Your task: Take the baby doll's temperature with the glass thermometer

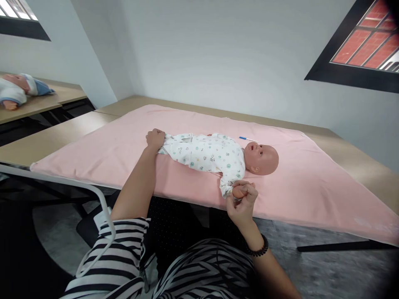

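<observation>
Head cam: L hand (155, 139) closed on leg end of the doll (208, 153); R hand (245, 205), well apart from L, wrapped round doll's hand (239, 192). Doll face up betw. them on pink cloth (124, 137). Blue-white stick (245, 138) beyond R hand, nr doll's head (264, 160).

Left arm: stretched forward from the lower left, the forearm (135, 187) bare and slanting up to the right.
Left wrist (152, 150): nearly in line with the forearm.
Left hand (155, 139): closed, knuckles uppermost, fingers folded under and partly hidden.
Right arm: enters from the lower right, bare, slanting up to the left.
Right wrist (251, 233): lower in view than the left one.
Right hand (243, 202): fingers curled over, thumb raised on the left side.
Spacing: hands well apart, left farther forward.
</observation>
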The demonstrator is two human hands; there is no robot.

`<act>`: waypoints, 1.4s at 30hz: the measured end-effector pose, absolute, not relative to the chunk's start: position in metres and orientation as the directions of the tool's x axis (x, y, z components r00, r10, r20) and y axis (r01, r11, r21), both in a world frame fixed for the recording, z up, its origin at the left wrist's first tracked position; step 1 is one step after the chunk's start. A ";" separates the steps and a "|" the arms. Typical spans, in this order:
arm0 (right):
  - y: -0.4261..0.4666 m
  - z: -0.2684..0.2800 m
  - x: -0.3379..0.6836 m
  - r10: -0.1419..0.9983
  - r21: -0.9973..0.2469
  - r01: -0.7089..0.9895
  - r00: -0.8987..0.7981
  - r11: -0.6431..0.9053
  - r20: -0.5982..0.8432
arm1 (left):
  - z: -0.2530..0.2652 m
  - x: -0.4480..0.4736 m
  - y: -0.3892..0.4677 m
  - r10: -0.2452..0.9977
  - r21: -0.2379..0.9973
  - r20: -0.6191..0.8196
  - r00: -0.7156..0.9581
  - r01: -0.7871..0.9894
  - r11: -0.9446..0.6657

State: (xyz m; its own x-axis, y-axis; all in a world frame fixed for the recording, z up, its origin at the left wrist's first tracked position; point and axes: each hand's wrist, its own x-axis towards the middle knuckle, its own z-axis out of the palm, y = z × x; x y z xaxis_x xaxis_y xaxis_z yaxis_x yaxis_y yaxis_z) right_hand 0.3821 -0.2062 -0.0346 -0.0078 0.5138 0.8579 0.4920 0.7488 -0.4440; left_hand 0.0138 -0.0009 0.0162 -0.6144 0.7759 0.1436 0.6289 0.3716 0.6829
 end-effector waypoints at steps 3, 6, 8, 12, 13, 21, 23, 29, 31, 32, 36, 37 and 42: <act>-0.207 -0.033 0.382 0.511 -0.443 0.480 -0.015 0.757 0.859 | 0.016 0.013 -0.001 0.775 0.684 0.144 -0.615 0.628 0.371; -0.208 -0.033 0.382 0.515 -0.444 0.472 -0.027 0.762 0.857 | 0.016 0.013 -0.001 0.773 0.685 0.146 -0.617 0.627 0.371; -0.209 -0.033 0.383 0.514 -0.441 0.461 -0.038 0.770 0.857 | 0.015 0.013 0.000 0.773 0.685 0.147 -0.617 0.627 0.370; -0.209 -0.033 0.384 0.520 -0.444 0.460 -0.045 0.769 0.853 | 0.015 0.012 0.000 0.776 0.684 0.146 -0.613 0.630 0.369; -0.209 -0.033 0.383 0.521 -0.444 0.464 -0.045 0.767 0.853 | 0.014 0.012 0.001 0.777 0.683 0.144 -0.613 0.630 0.370; -0.208 -0.034 0.380 0.499 -0.419 0.511 -0.022 0.750 0.866 | 0.015 0.012 0.000 0.775 0.688 0.143 -0.616 0.624 0.370; -0.208 -0.034 0.380 0.497 -0.418 0.507 -0.023 0.754 0.867 | 0.015 0.013 0.000 0.775 0.687 0.144 -0.616 0.626 0.369; -0.209 -0.034 0.380 0.499 -0.421 0.507 -0.020 0.752 0.866 | 0.014 0.012 0.001 0.776 0.688 0.148 -0.613 0.628 0.365; -0.209 -0.033 0.380 0.498 -0.423 0.507 -0.015 0.751 0.867 | 0.014 0.012 0.001 0.776 0.688 0.148 -0.613 0.627 0.365; -0.209 -0.033 0.380 0.496 -0.421 0.507 -0.015 0.752 0.868 | 0.014 0.012 0.002 0.776 0.688 0.147 -0.613 0.628 0.365; -0.209 -0.031 0.379 0.486 -0.409 0.514 -0.018 0.754 0.874 | 0.014 0.012 0.001 0.777 0.690 0.146 -0.612 0.626 0.364; -0.209 -0.031 0.379 0.486 -0.409 0.518 -0.015 0.752 0.874 | 0.014 0.012 0.001 0.777 0.691 0.145 -0.613 0.625 0.364; -0.209 -0.032 0.379 0.468 -0.397 0.541 0.007 0.741 0.884 | 0.014 0.012 0.000 0.774 0.695 0.149 -0.615 0.622 0.360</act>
